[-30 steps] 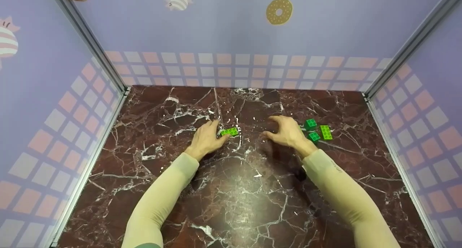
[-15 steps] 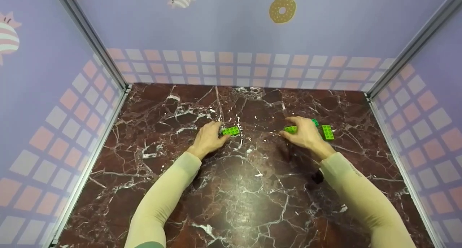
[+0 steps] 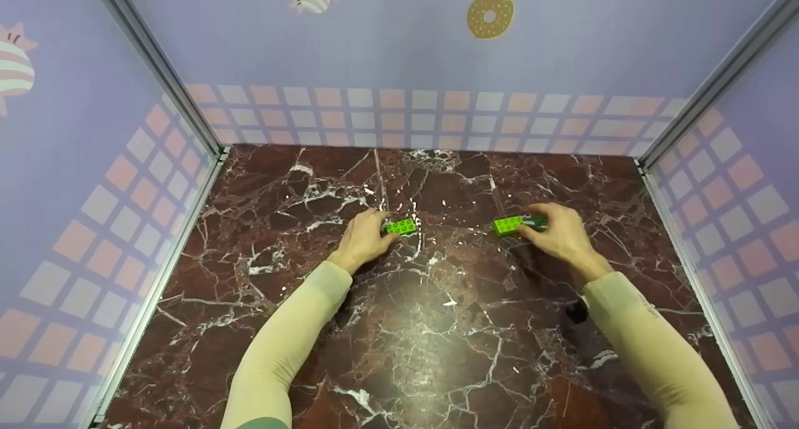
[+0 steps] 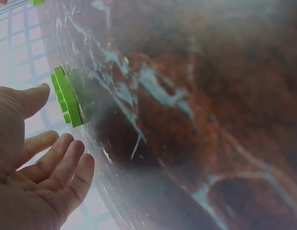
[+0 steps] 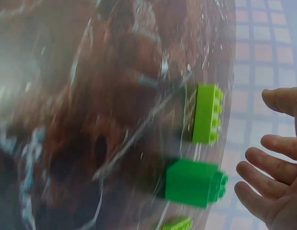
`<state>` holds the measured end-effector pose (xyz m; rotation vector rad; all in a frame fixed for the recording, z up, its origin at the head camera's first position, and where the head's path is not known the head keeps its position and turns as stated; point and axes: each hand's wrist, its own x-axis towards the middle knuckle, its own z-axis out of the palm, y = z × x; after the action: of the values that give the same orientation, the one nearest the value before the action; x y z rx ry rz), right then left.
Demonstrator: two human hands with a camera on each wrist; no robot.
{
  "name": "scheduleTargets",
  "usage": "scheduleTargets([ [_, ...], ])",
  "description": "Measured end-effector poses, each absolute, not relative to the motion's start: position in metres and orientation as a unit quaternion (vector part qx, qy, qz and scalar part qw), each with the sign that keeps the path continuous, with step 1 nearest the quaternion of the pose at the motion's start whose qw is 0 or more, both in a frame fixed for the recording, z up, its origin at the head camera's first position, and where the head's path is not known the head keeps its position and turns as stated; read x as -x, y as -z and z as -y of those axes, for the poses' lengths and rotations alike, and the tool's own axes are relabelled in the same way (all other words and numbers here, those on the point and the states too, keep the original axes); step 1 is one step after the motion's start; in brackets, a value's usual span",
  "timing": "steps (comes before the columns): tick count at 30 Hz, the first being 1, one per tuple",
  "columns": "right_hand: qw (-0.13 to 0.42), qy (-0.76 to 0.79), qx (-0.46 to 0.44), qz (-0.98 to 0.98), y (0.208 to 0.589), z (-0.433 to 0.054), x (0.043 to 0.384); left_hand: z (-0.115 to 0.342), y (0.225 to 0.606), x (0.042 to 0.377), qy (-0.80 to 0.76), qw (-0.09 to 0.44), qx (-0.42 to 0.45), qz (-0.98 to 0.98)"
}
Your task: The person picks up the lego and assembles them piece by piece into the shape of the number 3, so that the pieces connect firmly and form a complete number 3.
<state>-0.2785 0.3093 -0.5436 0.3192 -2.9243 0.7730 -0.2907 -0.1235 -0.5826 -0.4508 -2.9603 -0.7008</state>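
In the head view a lime-green toy brick (image 3: 401,226) lies on the marbled tabletop, with my left hand (image 3: 362,238) beside its left end. The left wrist view shows that hand's loosely bent fingers apart from the same brick (image 4: 67,98). My right hand (image 3: 558,232) hovers low at the right, thumb and fingers spread around a dark green brick (image 3: 535,221) that it partly covers. A second lime-green brick (image 3: 509,225) lies just left of its fingertips. In the right wrist view the fingers stand clear of the dark green brick (image 5: 189,183) and the lime-green brick (image 5: 206,114).
Another lime-green brick (image 5: 177,224) shows at the bottom of the right wrist view; my right hand hides it in the head view. Patterned panels (image 3: 424,48) wall in the marbled tabletop (image 3: 399,329) at the back and both sides.
My right hand has moved right, uncovering the second lime-green brick and covering the bricks at the far right. The left hand stays nearly still beside its brick.
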Motion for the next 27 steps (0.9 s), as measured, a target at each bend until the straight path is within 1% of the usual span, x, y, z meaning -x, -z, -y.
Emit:
scheduleTargets([
  [6, 0.067, -0.264, -0.080, 0.959, 0.543, -0.334, 0.273, 0.123, 0.584, 0.291, 0.222, 0.024, 0.142, 0.964],
  [13, 0.070, -0.267, -0.057, 0.960, 0.549, -0.352, 0.266, 0.122, 0.584, 0.292, 0.223, 0.011, 0.131, 0.966],
  [27, 0.066, -0.307, -0.018, 0.949, 0.578, -0.359, 0.253, 0.118, 0.586, 0.294, 0.225, 0.010, 0.120, 0.967],
])
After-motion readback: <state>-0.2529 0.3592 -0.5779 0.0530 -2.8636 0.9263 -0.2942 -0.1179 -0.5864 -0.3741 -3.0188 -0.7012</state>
